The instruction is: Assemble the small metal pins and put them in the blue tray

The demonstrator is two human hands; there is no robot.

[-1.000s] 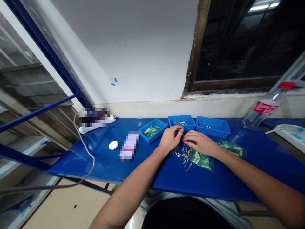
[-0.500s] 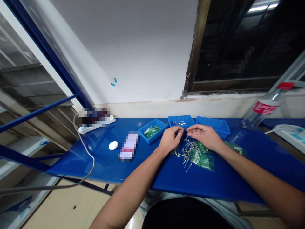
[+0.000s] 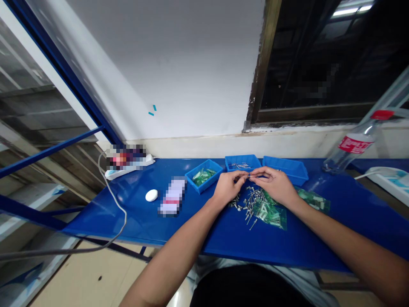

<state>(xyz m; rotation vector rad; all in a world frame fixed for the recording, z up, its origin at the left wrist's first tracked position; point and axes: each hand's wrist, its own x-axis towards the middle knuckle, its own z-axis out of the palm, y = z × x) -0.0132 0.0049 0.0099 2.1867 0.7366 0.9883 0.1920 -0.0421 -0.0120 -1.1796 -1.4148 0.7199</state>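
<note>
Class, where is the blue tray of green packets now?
In the head view, the blue tray sits on the table, left of the left hand and of the tray of metal pins.

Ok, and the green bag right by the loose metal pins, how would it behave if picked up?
The green bag would probably sag, since its see-through film looks thin. Its small pale pieces may slide to one end, as they lie jumbled inside. Metal pins crowding its left side could get dragged or roll.
</note>
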